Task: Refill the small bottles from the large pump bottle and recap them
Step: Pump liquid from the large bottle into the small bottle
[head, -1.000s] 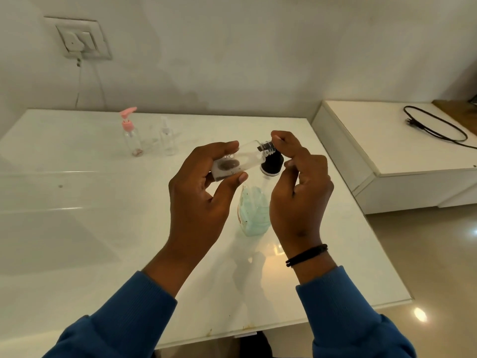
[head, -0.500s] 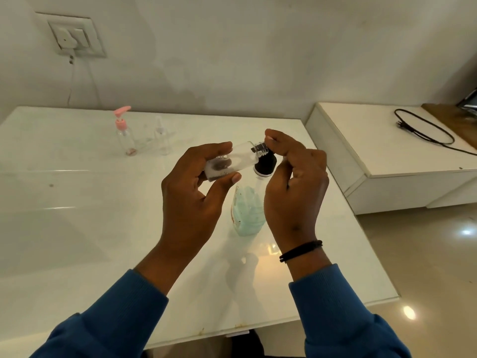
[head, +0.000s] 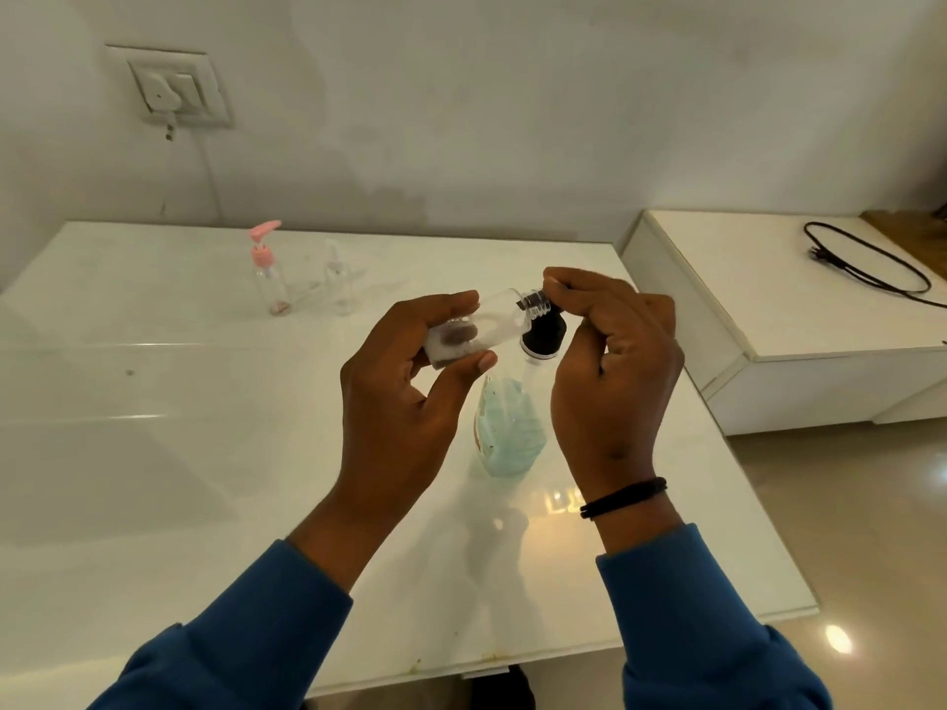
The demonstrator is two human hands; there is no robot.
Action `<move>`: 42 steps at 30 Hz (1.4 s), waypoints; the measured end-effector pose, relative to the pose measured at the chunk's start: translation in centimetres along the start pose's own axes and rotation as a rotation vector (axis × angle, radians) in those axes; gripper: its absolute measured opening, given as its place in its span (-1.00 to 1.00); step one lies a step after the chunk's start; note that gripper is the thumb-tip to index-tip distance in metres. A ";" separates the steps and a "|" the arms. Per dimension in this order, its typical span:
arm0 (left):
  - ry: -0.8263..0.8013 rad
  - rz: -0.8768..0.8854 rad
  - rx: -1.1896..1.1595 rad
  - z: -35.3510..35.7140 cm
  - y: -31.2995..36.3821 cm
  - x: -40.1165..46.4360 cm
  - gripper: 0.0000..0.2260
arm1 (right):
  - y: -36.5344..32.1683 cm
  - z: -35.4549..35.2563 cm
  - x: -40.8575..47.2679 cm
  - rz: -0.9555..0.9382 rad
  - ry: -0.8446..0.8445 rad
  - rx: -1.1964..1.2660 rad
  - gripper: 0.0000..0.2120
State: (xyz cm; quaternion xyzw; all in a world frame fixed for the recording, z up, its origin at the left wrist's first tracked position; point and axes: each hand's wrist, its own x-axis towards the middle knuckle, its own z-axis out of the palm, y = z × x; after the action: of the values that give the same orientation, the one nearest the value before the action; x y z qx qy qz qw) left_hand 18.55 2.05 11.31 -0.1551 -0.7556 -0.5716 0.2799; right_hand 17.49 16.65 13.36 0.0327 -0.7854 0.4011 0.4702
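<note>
Holding a small clear bottle (head: 481,330) above the table (head: 153,453), your left hand (head: 405,402) grips its base end between curled fingers and thumb; the bottle lies almost on its side, neck pointing toward 2 o'clock.

- Right hand (head: 610,381): fingertips pinched at the bottle's threaded neck (head: 538,303); whether a cap sits under them cannot be told. A black band (head: 622,498) circles this wrist.
- Large pump bottle (head: 507,427): clear, holding pale green liquid, standing on the table directly beneath and between your hands. Its black pump collar (head: 543,336) shows just below the small bottle's neck; the pump head itself is hidden by your right hand.
- Pink-pump bottle (head: 269,276): small, clear, upright, at 10 o'clock from your hands, well apart, near the table's far edge.
- Second clear small bottle (head: 341,281): upright, just to the 3 o'clock side of the pink-pump one, faint against the white surface.
- Wall socket (head: 171,87): at 11 o'clock, with a thin white cord (head: 210,176) hanging down behind the table.
- Low white cabinet (head: 820,320): at 2 o'clock, beside the table, carrying a black cable (head: 866,261).
- Blue sleeves (head: 266,622): covering both forearms at 6 o'clock.
</note>
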 end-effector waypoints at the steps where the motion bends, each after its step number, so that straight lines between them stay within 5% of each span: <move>1: 0.001 0.000 -0.001 0.0 0.0 0.0 -0.65 | -0.1 -0.1 0.2 -0.007 0.000 0.004 -0.67; 42: 0.017 -0.003 -0.002 0.1 -0.1 -0.1 -0.66 | 0.3 0.7 0.5 -0.040 0.048 0.000 -0.61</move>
State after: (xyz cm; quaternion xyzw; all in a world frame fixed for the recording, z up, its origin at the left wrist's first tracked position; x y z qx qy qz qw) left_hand 18.49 2.09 11.14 -0.1495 -0.7528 -0.5741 0.2852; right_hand 16.63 16.54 13.41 0.0387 -0.7731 0.3921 0.4971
